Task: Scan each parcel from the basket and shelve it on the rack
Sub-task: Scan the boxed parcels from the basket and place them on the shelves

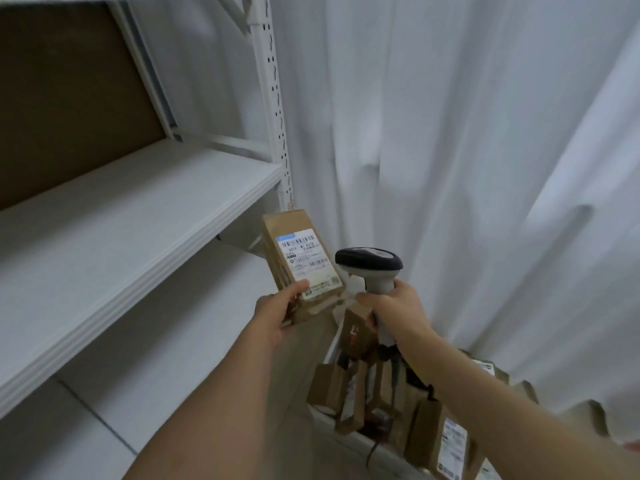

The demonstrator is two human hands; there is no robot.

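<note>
Our left hand (273, 315) grips the parcel (302, 263) just off the rack (145, 216) shelf's front edge; our right hand (398, 311) clasps the scanner (372, 268) above the basket (349, 433).

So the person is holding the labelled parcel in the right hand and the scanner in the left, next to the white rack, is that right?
Not quite: the hands are swapped. In the head view the left hand holds the labelled parcel, and the right hand grips the scanner. The rest stands: both are next to the white rack.
</note>
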